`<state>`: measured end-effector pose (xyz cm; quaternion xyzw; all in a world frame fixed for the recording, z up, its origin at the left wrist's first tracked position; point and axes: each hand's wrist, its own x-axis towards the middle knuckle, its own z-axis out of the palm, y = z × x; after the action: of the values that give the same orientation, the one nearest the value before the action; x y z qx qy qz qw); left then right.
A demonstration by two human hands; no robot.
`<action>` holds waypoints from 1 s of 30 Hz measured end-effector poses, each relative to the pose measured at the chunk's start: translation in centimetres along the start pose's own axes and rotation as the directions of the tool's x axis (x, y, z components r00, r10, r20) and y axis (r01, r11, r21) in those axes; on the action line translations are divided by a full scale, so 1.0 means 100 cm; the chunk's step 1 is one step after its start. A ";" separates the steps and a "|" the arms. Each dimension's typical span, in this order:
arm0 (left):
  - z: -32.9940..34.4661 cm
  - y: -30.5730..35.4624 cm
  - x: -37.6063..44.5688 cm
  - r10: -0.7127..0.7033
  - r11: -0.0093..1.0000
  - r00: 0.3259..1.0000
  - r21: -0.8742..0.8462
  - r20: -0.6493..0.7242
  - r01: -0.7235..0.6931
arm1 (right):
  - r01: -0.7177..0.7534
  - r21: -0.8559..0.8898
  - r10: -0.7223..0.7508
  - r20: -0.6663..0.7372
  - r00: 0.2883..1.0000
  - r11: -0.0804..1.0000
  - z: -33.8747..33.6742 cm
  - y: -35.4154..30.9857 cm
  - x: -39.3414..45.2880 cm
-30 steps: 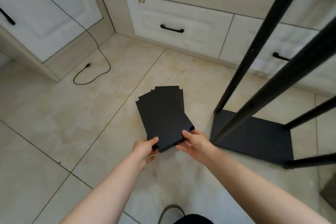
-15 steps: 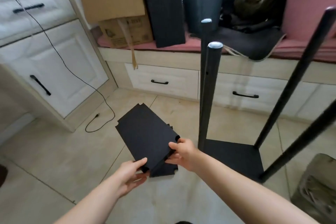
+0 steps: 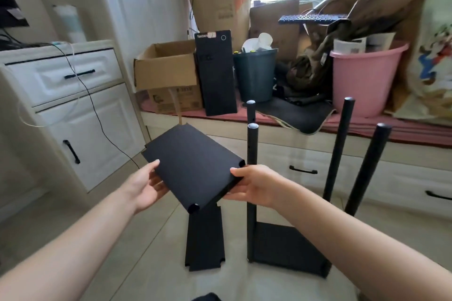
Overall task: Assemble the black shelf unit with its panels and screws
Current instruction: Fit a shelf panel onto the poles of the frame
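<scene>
I hold one black panel (image 3: pixel 193 168) in the air with my left hand (image 3: pixel 143 184) and right hand (image 3: pixel 256 184), one on each side. Other panels (image 3: pixel 205 239) lie on the floor below, beside the base panel (image 3: pixel 288 249) with four upright poles (image 3: pixel 252 178).

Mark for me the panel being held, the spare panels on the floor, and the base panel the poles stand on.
held panel (image 3: pixel 193 168), head view, middle of its top face
spare panels (image 3: pixel 205 239), head view, middle of the top panel
base panel (image 3: pixel 286 244), head view, bare top face between the poles
</scene>
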<state>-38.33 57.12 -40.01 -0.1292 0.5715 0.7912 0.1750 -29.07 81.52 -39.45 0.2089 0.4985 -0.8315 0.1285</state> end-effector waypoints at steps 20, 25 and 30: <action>0.084 0.040 -0.045 -0.010 0.998 0.956 0.067 0.294 -0.011 | 0.297 -0.070 -0.305 -0.207 0.930 0.952 -0.100 -0.112 -0.146; 0.116 0.034 -0.040 0.001 0.974 0.924 0.208 0.383 -0.088 | 0.360 -0.074 -0.368 -0.207 0.907 0.930 -0.119 -0.139 -0.151; 0.158 0.045 -0.025 0.057 0.962 0.913 0.224 0.405 -0.159 | 0.478 -0.008 -0.468 -0.214 0.857 0.878 -0.142 -0.175 -0.145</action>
<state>-38.06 70.53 -30.24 0.0882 0.6265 0.7305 0.2570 -20.59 102.38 -24.84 0.1691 0.5261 -0.8220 -0.1376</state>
